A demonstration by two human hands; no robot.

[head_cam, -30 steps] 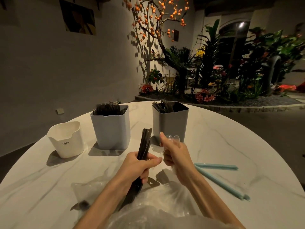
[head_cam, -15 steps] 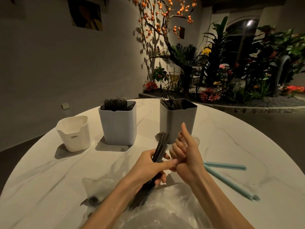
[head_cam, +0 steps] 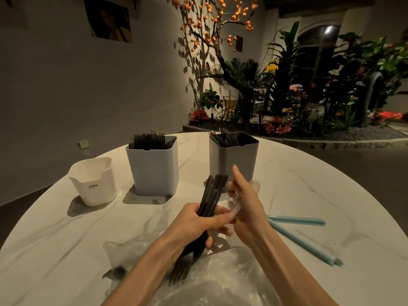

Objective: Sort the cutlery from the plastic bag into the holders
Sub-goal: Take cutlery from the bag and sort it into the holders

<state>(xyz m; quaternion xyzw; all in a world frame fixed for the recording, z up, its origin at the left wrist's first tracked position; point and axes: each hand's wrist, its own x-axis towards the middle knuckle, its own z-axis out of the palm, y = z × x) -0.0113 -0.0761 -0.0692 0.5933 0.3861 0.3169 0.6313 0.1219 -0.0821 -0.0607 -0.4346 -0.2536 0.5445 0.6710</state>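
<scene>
My left hand [head_cam: 194, 221] grips a bundle of black plastic cutlery [head_cam: 213, 195], handles pointing up and away, its lower ends over the clear plastic bag [head_cam: 198, 281] at the table's near edge. My right hand [head_cam: 247, 204] touches the bundle from the right and holds clear plastic cutlery [head_cam: 234, 204]. Behind stand three holders: a low white one [head_cam: 93, 184], empty as far as I see, a pale tall one [head_cam: 154, 168] full of black forks, and a grey one [head_cam: 234, 157] with some black cutlery.
Two pale blue straws [head_cam: 298, 233] lie on the round marble table [head_cam: 309, 184] right of my hands. A small dark piece [head_cam: 118, 271] lies under the bag's left corner. Plants and a wall stand beyond the table.
My view has shifted left and down slightly. My right hand has turned and opened against the black bundle, with the clear cutlery now showing beside it. The left hand keeps its grip.
</scene>
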